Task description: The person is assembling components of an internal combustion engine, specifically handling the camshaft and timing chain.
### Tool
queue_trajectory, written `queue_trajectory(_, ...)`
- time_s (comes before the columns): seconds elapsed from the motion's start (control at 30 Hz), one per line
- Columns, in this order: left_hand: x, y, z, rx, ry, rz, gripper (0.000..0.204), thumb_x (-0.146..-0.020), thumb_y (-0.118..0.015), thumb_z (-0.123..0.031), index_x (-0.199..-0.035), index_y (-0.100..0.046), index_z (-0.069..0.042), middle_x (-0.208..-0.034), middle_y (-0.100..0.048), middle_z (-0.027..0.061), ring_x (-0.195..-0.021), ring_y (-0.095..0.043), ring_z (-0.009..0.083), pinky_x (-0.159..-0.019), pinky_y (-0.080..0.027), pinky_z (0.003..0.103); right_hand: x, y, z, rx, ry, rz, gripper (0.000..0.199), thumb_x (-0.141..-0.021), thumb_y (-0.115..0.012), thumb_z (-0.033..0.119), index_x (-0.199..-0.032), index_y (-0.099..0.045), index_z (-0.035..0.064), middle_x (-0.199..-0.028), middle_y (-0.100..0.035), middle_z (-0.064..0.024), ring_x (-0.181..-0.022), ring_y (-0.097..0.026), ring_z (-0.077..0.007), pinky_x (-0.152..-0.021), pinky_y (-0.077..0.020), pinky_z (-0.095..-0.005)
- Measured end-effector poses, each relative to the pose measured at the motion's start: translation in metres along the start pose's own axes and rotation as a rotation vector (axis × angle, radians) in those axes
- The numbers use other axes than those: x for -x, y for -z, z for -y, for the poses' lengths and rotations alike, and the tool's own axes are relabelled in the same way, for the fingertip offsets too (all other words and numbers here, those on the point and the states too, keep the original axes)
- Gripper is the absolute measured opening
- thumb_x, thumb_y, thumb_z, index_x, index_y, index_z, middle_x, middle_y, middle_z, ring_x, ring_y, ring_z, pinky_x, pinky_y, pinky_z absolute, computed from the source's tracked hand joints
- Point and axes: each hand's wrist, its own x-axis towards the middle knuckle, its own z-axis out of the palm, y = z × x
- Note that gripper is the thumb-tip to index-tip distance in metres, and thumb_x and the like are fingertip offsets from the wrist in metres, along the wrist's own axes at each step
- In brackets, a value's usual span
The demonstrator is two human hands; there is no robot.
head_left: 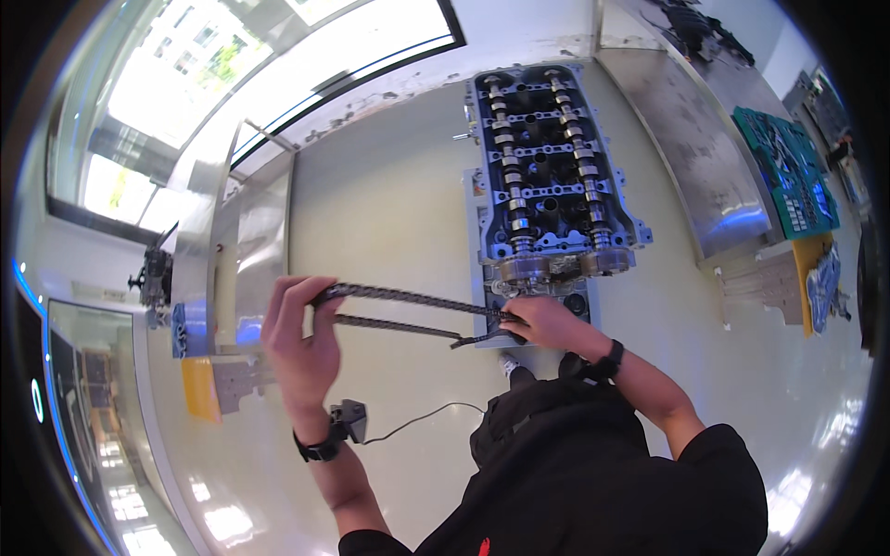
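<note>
A dark timing chain (408, 310) is stretched in a long loop between my two hands. My left hand (301, 338) holds the chain's left end, fingers hooked through the loop. My right hand (542, 322) grips the chain's right end, close to the front of an engine cylinder head (547, 176). The head lies on its stand with two camshafts and two sprockets (561, 266) exposed. Both wrists carry black bands.
A metal workbench (705, 157) stands to the right, with a green tool tray (788, 171) and an orange pad beyond. Another steel bench (246, 241) is at the left with a blue and an orange item. A black cable with a small box (352, 419) lies on the glossy floor.
</note>
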Motion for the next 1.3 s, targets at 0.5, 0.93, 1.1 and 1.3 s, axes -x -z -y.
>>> queue_trajectory(0.5,0.094,0.03,0.102,0.273,0.424,-0.079,0.024,-0.075,-0.061,0.016,-0.095,-0.061,0.003,-0.093,-0.056,0.0064,-0.083,-0.055,0.0129,-0.076,-0.046,0.023,0.025,0.156,0.073,0.271,0.294,-0.112,0.022,-0.073,-0.078,0.013,-0.091,-0.066,0.0075,-0.083,-0.068,-0.0071,-0.071,-0.063,-0.0269,-0.068,-0.0475,-0.0361)
queue_trajectory(0.93,0.03,-0.105,0.024,0.585,0.199,0.237,0.021,-0.077,-0.067,0.011,-0.095,-0.061,0.003,-0.088,-0.059,0.0098,-0.08,-0.06,0.0181,-0.075,-0.049,0.028,0.13,0.158,-0.016,0.292,-0.217,-0.223,0.023,-0.075,-0.079,0.02,-0.087,-0.068,0.0041,-0.073,-0.066,-0.01,-0.068,-0.062,-0.0267,-0.064,-0.048,-0.0339)
queue_trajectory(1.1,0.011,-0.155,0.028,0.454,0.114,0.336,0.019,-0.077,-0.067,0.008,-0.094,-0.062,0.002,-0.085,-0.06,0.0088,-0.076,-0.058,0.0177,-0.074,-0.048,0.029,0.158,0.161,-0.039,0.139,-0.363,-0.66,0.017,-0.083,-0.071,0.011,-0.091,-0.062,-0.0005,-0.076,-0.065,-0.012,-0.07,-0.063,-0.0222,-0.067,-0.0486,-0.0318)
queue_trajectory(1.3,0.008,-0.168,0.05,0.422,0.053,0.338,0.018,-0.078,-0.069,0.005,-0.095,-0.062,0.002,-0.084,-0.061,0.0082,-0.074,-0.058,0.0181,-0.071,-0.049,0.03,0.156,0.17,-0.042,0.045,-0.315,-0.877,0.014,-0.09,-0.064,0.011,-0.095,-0.058,-0.0013,-0.073,-0.061,-0.0074,-0.07,-0.061,-0.0155,-0.069,-0.0481,-0.0283)
